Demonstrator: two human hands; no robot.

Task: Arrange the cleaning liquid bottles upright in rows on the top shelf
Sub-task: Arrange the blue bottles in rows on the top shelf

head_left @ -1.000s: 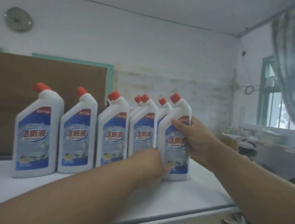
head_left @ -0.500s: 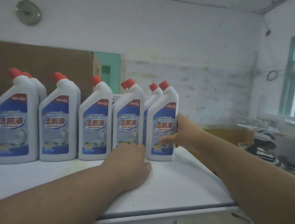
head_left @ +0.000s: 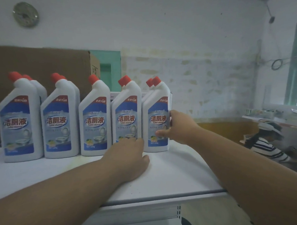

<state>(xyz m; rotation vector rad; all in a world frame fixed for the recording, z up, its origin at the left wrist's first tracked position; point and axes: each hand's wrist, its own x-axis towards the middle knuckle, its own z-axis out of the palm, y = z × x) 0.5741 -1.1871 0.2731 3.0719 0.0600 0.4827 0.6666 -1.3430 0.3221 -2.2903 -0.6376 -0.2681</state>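
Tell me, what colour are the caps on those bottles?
Red caps on white bottles, clearest in the head view.

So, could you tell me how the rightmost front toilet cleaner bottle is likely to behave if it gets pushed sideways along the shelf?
The rightmost front bottle is tall on a narrow base, so a push up high would probably tip it. Its smooth plastic should slide easily on the white shelf. The right hand grips it low down, which looks the steadier place to push.
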